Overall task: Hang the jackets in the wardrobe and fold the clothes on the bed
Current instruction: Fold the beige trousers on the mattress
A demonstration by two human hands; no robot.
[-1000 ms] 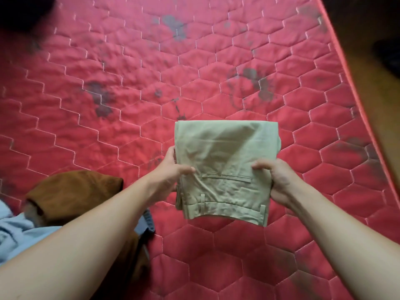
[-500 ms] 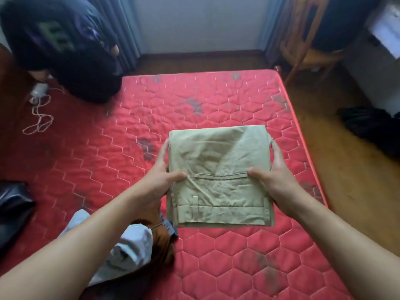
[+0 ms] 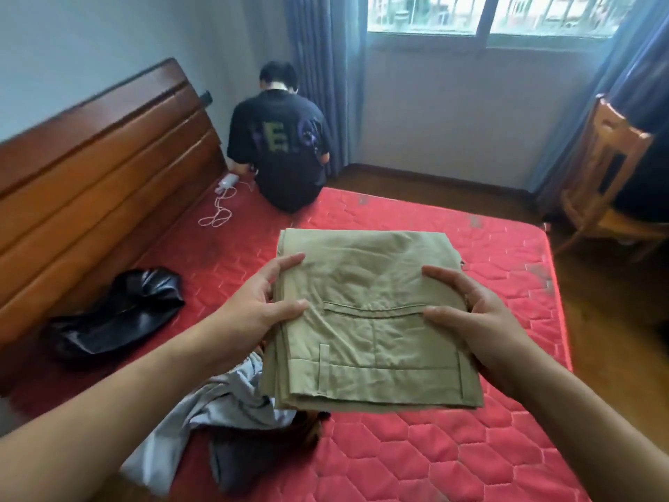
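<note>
Holding the folded khaki trousers [image 3: 369, 320] off the bed [image 3: 452, 458], left hand [image 3: 253, 313] and right hand [image 3: 481, 320] clamped on opposite edges, fold looking done, needing bare mattress to land on.

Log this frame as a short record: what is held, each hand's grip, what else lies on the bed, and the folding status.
held item: folded khaki trousers, lifted above the mattress
left hand: grip on the left edge, thumb on top
right hand: grip on the right edge, thumb on top
unfolded clothes: grey-blue shirt over dark garments, near edge
black jacket: crumpled by the headboard
also on bed: seated person, white cable
status: trousers folded, not set down
</note>
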